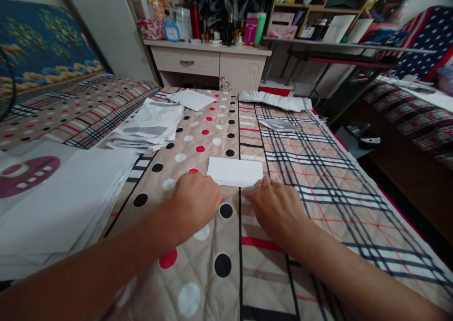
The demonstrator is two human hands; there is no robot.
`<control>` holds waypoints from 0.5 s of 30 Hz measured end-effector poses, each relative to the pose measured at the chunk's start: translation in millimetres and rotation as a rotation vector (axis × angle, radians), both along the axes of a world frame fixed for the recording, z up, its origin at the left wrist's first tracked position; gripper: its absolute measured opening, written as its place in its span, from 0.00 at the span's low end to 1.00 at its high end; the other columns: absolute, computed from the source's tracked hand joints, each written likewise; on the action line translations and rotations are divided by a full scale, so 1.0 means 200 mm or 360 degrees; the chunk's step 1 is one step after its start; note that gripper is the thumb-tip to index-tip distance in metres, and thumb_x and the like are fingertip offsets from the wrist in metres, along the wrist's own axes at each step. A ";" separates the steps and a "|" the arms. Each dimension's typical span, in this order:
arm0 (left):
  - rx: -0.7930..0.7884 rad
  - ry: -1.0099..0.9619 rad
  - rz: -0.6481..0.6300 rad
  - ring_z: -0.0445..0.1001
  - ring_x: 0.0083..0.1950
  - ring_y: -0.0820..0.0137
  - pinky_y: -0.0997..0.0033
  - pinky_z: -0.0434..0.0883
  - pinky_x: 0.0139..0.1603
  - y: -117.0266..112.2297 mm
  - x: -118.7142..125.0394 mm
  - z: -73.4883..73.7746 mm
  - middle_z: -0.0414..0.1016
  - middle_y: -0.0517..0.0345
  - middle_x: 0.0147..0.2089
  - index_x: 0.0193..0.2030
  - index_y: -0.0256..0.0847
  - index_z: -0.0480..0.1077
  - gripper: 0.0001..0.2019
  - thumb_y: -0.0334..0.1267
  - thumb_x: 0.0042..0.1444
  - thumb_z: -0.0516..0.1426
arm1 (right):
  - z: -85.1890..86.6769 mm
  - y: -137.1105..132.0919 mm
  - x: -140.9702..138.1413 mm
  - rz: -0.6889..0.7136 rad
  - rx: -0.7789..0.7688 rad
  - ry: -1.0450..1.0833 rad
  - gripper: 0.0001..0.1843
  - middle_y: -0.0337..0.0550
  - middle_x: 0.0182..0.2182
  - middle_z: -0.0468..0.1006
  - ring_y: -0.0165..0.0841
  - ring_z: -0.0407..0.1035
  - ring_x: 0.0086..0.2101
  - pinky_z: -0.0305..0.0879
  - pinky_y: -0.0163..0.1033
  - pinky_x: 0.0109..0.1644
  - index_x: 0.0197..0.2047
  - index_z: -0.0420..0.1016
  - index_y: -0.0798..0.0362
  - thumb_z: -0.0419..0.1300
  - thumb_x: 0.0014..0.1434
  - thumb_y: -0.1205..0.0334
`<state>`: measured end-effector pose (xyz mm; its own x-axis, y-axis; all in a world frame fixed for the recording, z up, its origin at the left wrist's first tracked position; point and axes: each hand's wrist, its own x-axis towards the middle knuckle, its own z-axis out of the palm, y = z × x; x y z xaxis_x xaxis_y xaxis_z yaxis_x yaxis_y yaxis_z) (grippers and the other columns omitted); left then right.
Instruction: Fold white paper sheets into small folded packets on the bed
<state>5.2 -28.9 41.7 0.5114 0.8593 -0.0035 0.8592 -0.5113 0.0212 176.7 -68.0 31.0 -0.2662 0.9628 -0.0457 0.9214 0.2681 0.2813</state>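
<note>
A small folded white paper lies flat on the quilted bedspread in front of me. My left hand rests with curled fingers at the paper's near left corner. My right hand presses its fingertips on the paper's near right edge. Both hands pinch or press the near edge; the fingertips are partly hidden under the knuckles.
A loose pile of white sheets lies at the left, a bigger stack nearer me. More folded papers line the far edge, with single sheets nearby. A cluttered dresser and shelves stand behind.
</note>
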 end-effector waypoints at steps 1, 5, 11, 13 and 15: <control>0.0057 0.0108 0.0072 0.76 0.31 0.58 0.65 0.67 0.32 0.04 -0.01 0.03 0.76 0.44 0.24 0.27 0.35 0.78 0.20 0.47 0.59 0.54 | 0.02 0.02 0.02 -0.0022 -0.0009 0.0048 0.12 0.62 0.36 0.81 0.45 0.76 0.38 0.69 0.43 0.37 0.40 0.79 0.60 0.54 0.61 0.69; 0.0210 0.0194 0.0334 0.77 0.33 0.55 0.65 0.64 0.30 0.19 -0.09 0.07 0.78 0.41 0.30 0.32 0.35 0.78 0.23 0.47 0.62 0.48 | 0.08 0.09 0.07 -0.0110 0.0093 0.0256 0.14 0.54 0.38 0.79 0.43 0.74 0.38 0.66 0.42 0.36 0.40 0.77 0.56 0.61 0.59 0.54; 0.0065 -0.0592 0.0350 0.74 0.30 0.64 0.70 0.64 0.29 0.35 -0.19 -0.10 0.78 0.50 0.30 0.32 0.39 0.76 0.20 0.47 0.62 0.48 | 0.05 0.14 0.11 0.0000 0.0021 0.0421 0.19 0.47 0.47 0.76 0.40 0.70 0.46 0.65 0.39 0.41 0.49 0.74 0.50 0.64 0.56 0.53; -0.0178 -0.0902 0.0312 0.73 0.26 0.70 0.73 0.65 0.27 0.37 -0.21 -0.15 0.78 0.53 0.29 0.31 0.38 0.74 0.20 0.48 0.62 0.48 | 0.04 0.15 0.11 -0.0013 0.0024 0.0430 0.16 0.46 0.46 0.76 0.39 0.70 0.45 0.64 0.38 0.40 0.48 0.76 0.50 0.64 0.57 0.54; -0.0399 -0.1163 0.0337 0.71 0.23 0.72 0.74 0.65 0.24 0.38 -0.21 -0.18 0.78 0.54 0.30 0.33 0.37 0.73 0.20 0.50 0.62 0.49 | 0.03 0.15 0.12 -0.0029 0.0031 0.0460 0.15 0.45 0.44 0.77 0.39 0.71 0.43 0.64 0.38 0.38 0.47 0.77 0.49 0.64 0.57 0.55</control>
